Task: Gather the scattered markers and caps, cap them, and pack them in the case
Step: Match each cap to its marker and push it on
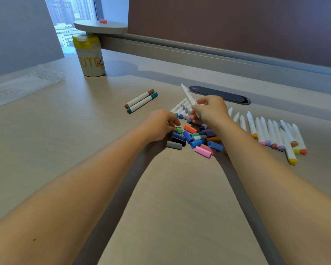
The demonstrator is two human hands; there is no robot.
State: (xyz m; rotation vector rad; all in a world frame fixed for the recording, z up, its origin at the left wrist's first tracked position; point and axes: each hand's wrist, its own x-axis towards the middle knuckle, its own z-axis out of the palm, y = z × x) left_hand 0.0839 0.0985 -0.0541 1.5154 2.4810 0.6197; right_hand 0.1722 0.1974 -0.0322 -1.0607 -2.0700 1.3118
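A pile of loose coloured caps [196, 139] lies mid-table between my hands. My left hand [161, 124] pinches a green cap [179, 130] at the pile's left edge. Just right of it, my right hand [211, 109] grips a white marker [187, 94] that tilts up and to the left. Behind the hands lie several uncapped white markers [181, 109]. A row of several more white markers [271, 133] with coloured ends fans out to the right. Two capped markers, brown [139, 98] and teal [142, 102], lie side by side to the left.
A white cup with a yellow lid [90, 56] stands at the back left under a round grey shelf [100, 26] that carries a pink cap [103, 21]. A clear plastic case [21, 85] lies far left. A dark cable slot [219, 94] sits behind my right hand.
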